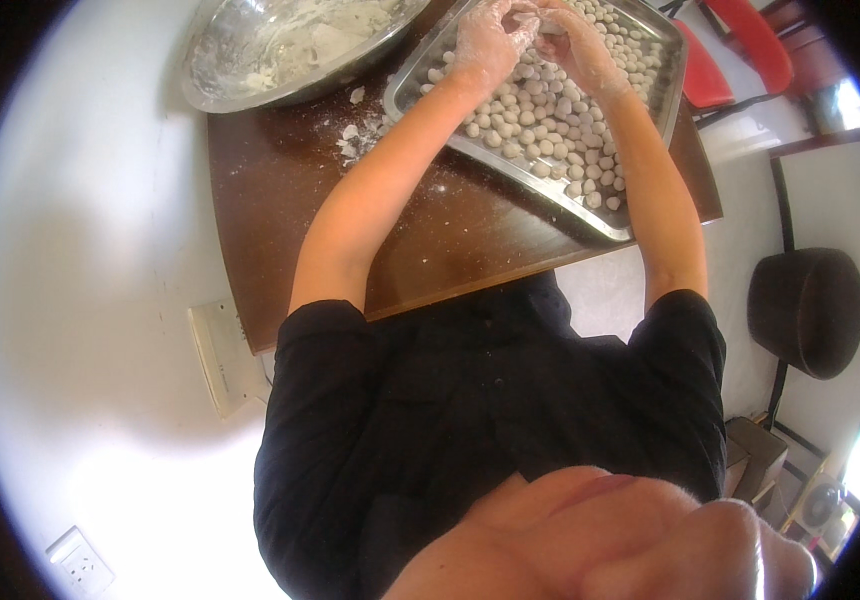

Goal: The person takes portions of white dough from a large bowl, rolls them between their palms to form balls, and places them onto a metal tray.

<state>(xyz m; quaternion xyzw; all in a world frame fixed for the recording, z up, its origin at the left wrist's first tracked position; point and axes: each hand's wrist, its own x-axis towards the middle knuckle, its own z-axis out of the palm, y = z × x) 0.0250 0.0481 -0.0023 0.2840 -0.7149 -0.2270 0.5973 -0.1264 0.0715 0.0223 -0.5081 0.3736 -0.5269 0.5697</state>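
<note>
My left hand (491, 39) and my right hand (576, 46) meet above the far part of a metal tray (509, 166), both dusted with white flour. A pale piece of dough (550, 27) is held between their fingers, partly covered by them. Many small round dough balls (542, 112) lie spread over the tray beneath, some touching one another. To the left of the tray, a large metal bowl (291, 94) contains white flour or dough (332, 41). The top edge of the picture cuts off the bowl and the fingertips.
The dark wooden table (287, 202) bears scattered flour and dough crumbs (351, 141) between bowl and tray. A white wall (100, 225) runs along the left. Beyond the table's right side are a red chair (745, 45) and a dark round container (805, 311).
</note>
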